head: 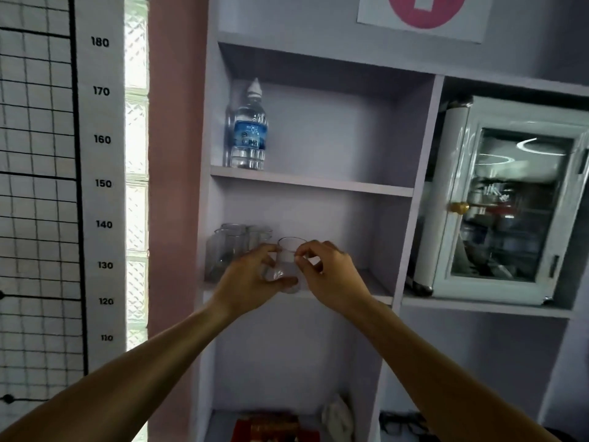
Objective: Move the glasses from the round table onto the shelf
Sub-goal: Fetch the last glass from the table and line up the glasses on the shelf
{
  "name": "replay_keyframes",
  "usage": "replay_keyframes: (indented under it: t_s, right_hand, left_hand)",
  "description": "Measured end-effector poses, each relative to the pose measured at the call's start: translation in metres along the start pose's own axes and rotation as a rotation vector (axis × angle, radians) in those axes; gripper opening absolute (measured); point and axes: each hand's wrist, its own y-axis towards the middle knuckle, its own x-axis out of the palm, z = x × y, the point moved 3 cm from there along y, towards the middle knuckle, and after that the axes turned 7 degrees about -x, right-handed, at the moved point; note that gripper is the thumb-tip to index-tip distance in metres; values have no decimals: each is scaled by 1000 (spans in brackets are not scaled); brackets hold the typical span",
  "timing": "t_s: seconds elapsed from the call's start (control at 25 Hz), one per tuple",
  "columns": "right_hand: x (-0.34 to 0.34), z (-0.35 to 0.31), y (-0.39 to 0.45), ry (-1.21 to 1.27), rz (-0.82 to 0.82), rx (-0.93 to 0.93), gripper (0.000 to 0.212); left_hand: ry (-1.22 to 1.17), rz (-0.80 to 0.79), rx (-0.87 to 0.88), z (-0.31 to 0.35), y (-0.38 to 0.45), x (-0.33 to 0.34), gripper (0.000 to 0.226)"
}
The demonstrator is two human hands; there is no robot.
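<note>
Left hand point(251, 279) and right hand point(328, 275) grip a clear cylindrical glass point(288, 266) at the shelf point(379, 290).

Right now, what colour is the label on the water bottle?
Blue with white print, on the water bottle; head view.

We see a pale lilac shelf unit point(312, 183). At the left end of its upper board stands a clear water bottle point(247, 129) with a blue label and a white cap. The glasses point(236, 247) at the left edge of the middle board are clear and colourless. The mini fridge point(497, 202) is white with a gold knob. The height chart point(102, 183) is white with black numbers beside a black wire grid point(35, 186). The sign point(424, 14) is white with a pink disc.
</note>
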Motion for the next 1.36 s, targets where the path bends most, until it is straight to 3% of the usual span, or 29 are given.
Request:
replay_keyframes:
  t_s: [0.2,0.4,0.64,0.84,1.0,1.36]
  right_hand:
    - [13,26,14,20,0,38,11]
    - [21,50,22,103,2,0,12]
    - [33,67,31,155,-51,-28,48]
    - [43,74,32,170,15,-16,33]
    - [49,73,29,111,31,-150,21]
    - [63,81,34,-18,-46,-141,31]
  left_hand:
    - [11,-15,-39,-13,20,17,79]
    - [107,73,-83,-12,29,22,78]
    - [189,149,-123,-15,23,23,48]
    - [224,188,-112,-13,19,25,27]
    - [237,190,-86,-13,17,26,22]
    - [336,197,6,-7,15,28,28]
